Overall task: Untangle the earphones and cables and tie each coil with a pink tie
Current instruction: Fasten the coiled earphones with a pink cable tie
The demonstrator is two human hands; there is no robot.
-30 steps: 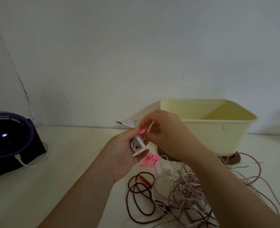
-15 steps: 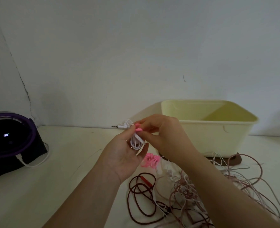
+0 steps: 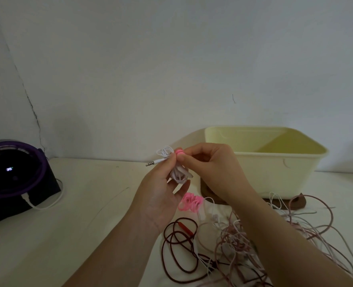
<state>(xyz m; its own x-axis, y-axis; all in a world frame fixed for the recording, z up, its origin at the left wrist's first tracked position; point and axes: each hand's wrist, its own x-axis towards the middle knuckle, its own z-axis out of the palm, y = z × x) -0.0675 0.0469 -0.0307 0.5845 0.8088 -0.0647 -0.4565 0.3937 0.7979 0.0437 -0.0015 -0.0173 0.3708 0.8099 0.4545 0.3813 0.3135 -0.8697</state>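
1. A small white earphone coil (image 3: pixel 176 172) is held up in the air above the tabletop (image 3: pixel 84 204), in front of the person, between both hands.
2. Its metal jack plug (image 3: pixel 153 162) sticks out to the left of the bundle, pointing away from the hands.
3. A pink tie (image 3: pixel 179 153) sits at the top of the coil, right where the two hands meet; how far it goes around the bundle cannot be told.
4. The left hand (image 3: pixel 161 195) grips the coil from the left and below, its fingers closed around the bundle.
5. The right hand (image 3: pixel 210 162) comes in from the right, its fingers (image 3: pixel 184 156) pinched together on the pink tie.
6. Just below the hands, a heap of spare pink ties (image 3: pixel 190 201) lies on the tabletop.
7. In front of that lies a dark red cable (image 3: pixel 177 245) in loose loops, and to its right a tangle of pale pink and white cables (image 3: pixel 244 241) spreads toward the right edge.
8. Behind the tangle stands a pale yellow tub (image 3: pixel 275 166), open at the top, near the wall (image 3: pixel 171 69).
9. Well apart, at the far left, sits a black device with a purple ring (image 3: pixel 12 179), a white lead (image 3: pixel 43 206) plugged into its base.
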